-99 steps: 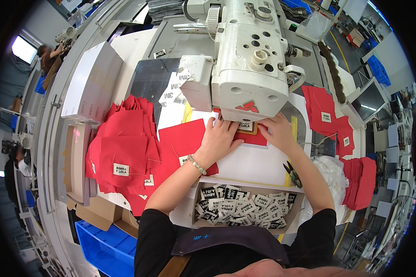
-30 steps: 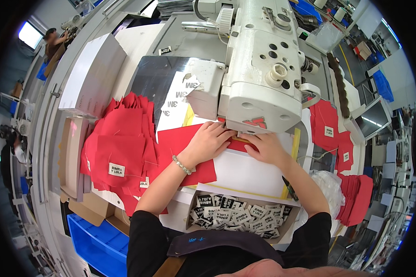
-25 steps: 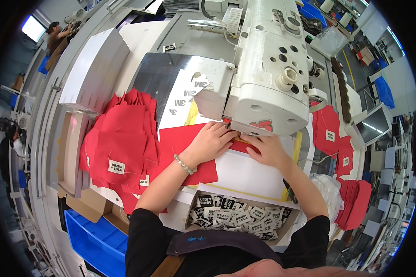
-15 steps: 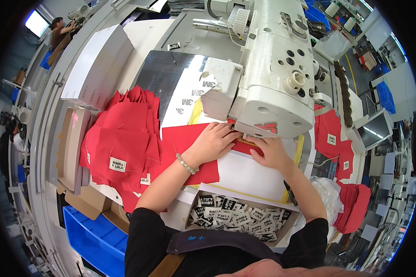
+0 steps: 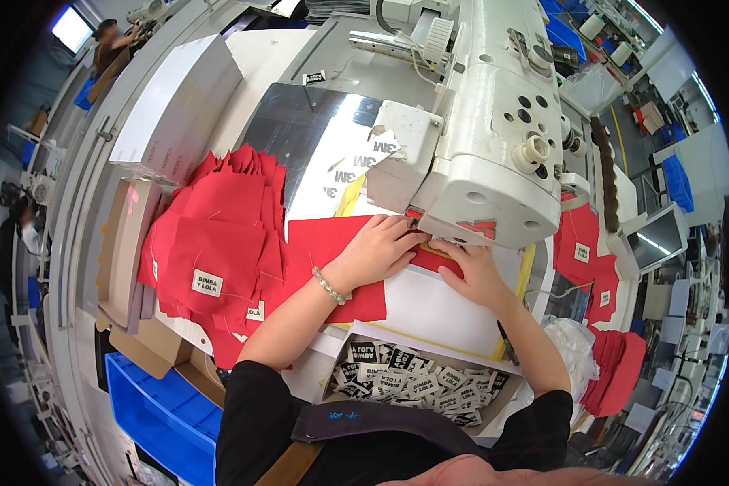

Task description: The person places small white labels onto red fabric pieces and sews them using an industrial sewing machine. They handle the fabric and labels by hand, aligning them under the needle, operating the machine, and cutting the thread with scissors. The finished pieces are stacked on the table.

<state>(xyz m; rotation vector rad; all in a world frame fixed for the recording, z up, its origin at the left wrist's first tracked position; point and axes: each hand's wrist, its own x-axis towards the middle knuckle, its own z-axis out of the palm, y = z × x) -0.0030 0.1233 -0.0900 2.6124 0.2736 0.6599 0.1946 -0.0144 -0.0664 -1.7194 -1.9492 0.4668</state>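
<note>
In the head view, taking its centre as the dial, both hands meet just under the front end of a sewing machine (image 5: 482,174), which stands at two o'clock. The left hand (image 5: 378,251) lies palm down with its fingers stretched toward the machine foot, wrist over a wide red sheet (image 5: 328,239). Its fingertips are partly hidden, so I cannot tell whether they pinch anything. The right hand (image 5: 474,271) comes in from four o'clock, thumb well apart from its loosely spread fingers, closed around nothing visible. Between them, under the machine head, sits the red cloth (image 5: 436,261); the hands probably flank it to hold it flat and square. The smooth white sheet (image 5: 429,304) below likely lets cloth slide.

At five o'clock, an open tray (image 5: 509,397) of small labels (image 5: 424,385) stands close to the body, presumably for a short reach. A heap of red pieces (image 5: 219,215) lies at nine o'clock, a neater red stack (image 5: 616,368) at four, apparently kept apart to avoid mixing.
</note>
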